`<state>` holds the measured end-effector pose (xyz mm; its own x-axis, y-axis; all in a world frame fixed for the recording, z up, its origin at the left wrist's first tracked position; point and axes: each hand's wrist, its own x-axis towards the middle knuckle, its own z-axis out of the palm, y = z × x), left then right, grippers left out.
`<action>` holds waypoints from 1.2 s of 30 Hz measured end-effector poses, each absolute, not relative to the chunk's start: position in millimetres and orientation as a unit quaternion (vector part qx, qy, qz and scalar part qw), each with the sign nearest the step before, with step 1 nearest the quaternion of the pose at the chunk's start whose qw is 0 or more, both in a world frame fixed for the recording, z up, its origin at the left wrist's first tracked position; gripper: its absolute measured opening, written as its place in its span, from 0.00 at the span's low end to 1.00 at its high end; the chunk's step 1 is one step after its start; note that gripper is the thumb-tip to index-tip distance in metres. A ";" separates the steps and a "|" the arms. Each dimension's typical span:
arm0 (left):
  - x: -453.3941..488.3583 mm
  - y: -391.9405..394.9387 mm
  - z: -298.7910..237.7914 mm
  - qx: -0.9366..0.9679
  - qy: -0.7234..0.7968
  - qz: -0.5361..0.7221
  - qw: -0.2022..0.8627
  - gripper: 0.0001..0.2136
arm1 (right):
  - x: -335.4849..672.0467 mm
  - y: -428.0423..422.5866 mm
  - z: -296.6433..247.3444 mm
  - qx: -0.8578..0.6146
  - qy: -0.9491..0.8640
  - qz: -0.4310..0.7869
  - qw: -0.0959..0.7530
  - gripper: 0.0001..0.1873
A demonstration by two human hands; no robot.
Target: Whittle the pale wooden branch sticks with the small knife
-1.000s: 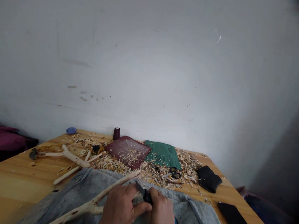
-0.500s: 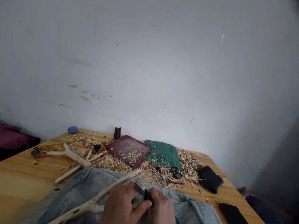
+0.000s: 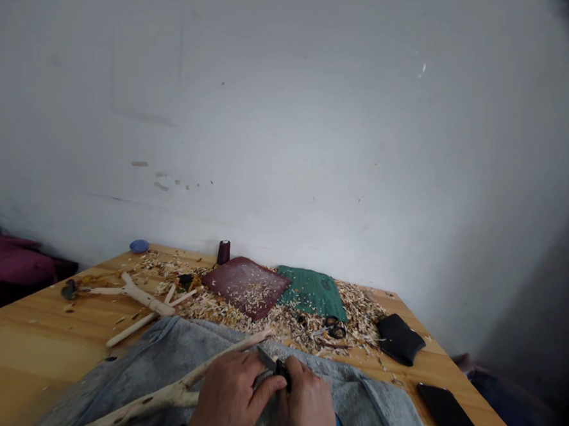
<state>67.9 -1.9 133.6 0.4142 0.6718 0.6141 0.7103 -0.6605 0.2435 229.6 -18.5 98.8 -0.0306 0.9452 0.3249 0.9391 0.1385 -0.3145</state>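
Observation:
My left hand (image 3: 229,396) is closed around a peeled, forked wooden branch (image 3: 157,399), which slants from the lower left up past my fingers. In my right hand (image 3: 308,407) is a knife (image 3: 268,360) with a dark handle, its blade pointing up and left by the branch. My left thumb reaches across to the knife near its handle. Where the blade meets the wood is partly hidden by my fingers. Both hands are over a grey cloth (image 3: 185,339) spread at the table's front.
Wood shavings (image 3: 220,312) cover the back of the wooden table (image 3: 16,344). Around them lie another branch (image 3: 147,300), maroon (image 3: 244,284) and green (image 3: 311,288) sheets, scissors (image 3: 333,328), a thread spool (image 3: 223,252), a black pouch-like piece (image 3: 399,339) and a phone (image 3: 452,416).
Both hands have shifted very slightly, the left thumb drawing back a little along the knife. The branch tip has moved slightly down and right. Both grips stay the same.

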 end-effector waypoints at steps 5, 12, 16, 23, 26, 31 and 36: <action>68.1 -2.0 132.1 -0.834 -0.402 -0.372 0.064 0.12 | 225.2 -21.1 103.0 -0.673 -0.706 -0.023 0.220 0.09; 69.2 -2.8 129.4 -0.826 -0.393 -0.394 0.088 0.17 | 218.0 -24.6 105.7 -0.698 -0.678 -0.071 0.218 0.10; 69.7 -2.0 131.7 -0.823 -0.389 -0.400 0.100 0.21 | 214.9 -26.2 107.2 -0.710 -0.670 -0.088 0.201 0.10; 72.7 -4.3 132.3 -0.827 -0.383 -0.398 0.104 0.20 | 219.2 -23.5 107.1 -0.711 -0.675 -0.076 0.184 0.11; 75.1 -5.0 127.6 -0.826 -0.389 -0.394 0.107 0.19 | 224.2 -18.9 102.3 -0.704 -0.684 -0.064 0.181 0.12; 73.6 0.9 122.2 -0.817 -0.406 -0.391 0.122 0.15 | 223.5 -15.8 96.2 -0.710 -0.669 -0.076 0.205 0.11; 71.1 2.9 124.0 -0.812 -0.404 -0.404 0.119 0.18 | 230.8 -15.5 95.9 -0.709 -0.657 -0.055 0.249 0.10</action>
